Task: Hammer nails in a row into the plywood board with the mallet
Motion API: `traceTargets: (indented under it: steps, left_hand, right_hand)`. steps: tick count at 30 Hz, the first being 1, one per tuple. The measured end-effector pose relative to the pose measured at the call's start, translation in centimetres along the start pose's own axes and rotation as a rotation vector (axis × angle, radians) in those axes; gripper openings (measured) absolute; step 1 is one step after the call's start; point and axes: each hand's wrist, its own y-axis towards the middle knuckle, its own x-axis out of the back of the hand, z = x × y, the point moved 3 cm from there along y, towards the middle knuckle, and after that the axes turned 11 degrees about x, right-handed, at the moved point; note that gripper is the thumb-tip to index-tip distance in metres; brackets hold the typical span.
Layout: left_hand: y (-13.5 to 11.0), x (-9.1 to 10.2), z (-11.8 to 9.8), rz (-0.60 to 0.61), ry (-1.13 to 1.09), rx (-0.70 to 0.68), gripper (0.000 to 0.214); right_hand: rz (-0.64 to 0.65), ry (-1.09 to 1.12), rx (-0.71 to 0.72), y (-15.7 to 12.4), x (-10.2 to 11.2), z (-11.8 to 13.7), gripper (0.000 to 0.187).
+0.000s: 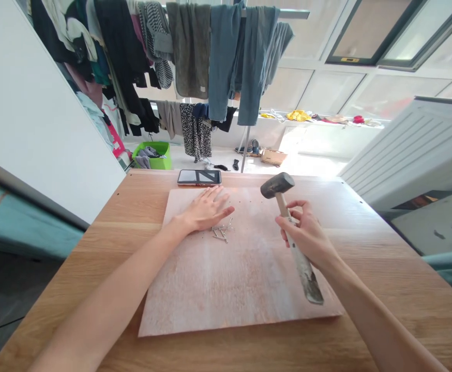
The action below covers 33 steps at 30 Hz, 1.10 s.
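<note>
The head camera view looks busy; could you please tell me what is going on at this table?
A person is at a light wooden table on which a pale square plywood board lies. The right hand grips a black-headed, wooden-handled hammer by its handle, the head raised above the board. The left hand lies flat and open on the board, its fingertips close beside a heap of small loose metal nails. A dark smartphone lies beyond the board's far edge.

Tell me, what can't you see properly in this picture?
All from the head view:
- The nails are too small to count, and the left hand may cover some.
- The middle of the hammer handle is hidden inside the right hand.
- The phone screen is too small and glary to read.
</note>
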Motion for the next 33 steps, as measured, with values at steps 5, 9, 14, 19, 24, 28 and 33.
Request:
traceTargets:
  steps: [5, 9, 14, 19, 24, 28, 33]
  left_hand:
    - [-1.5, 0.5, 0.2, -0.038, -0.045, -0.013, 0.059]
    - [-2.2, 2.3, -0.5, -0.193, -0.156, 0.031, 0.031]
    - [-2.8, 3.4, -3.7, 0.078, -0.150, 0.105, 0.015]
    - [-3.4, 3.4, -7.7, 0.161, 0.195, 0.008, 0.023]
    - [-2.1, 3.3, -8.9, 0.186, 0.183, -0.032, 0.020]
    - [1.5, 2.8, -8.6, 0.087, -0.285, -0.094, 0.013]
    - [5.9, 0.0, -7.7, -0.066, -0.866, 0.051, 0.009]
  right_hand:
    - [0.009, -0.032, -0.040, 0.8, -0.5, -1.7, 0.050]
    - [0.049, -0.060, -0.053, 0.6, -0.9, -2.3, 0.042]
    - [0.113, -0.033, -0.077, 0.7, -0.8, -2.0, 0.042]
    - [0.123, 0.006, -0.098, 0.9, -0.8, -1.8, 0.043]
    - [0.081, 0.085, -0.095, 0.9, -0.9, -2.0, 0.040]
    - [0.006, 0.148, -0.105, 0.7, -0.9, -2.2, 0.040]
    - [-0.058, 0.225, -0.126, 0.8, -0.8, -2.6, 0.039]
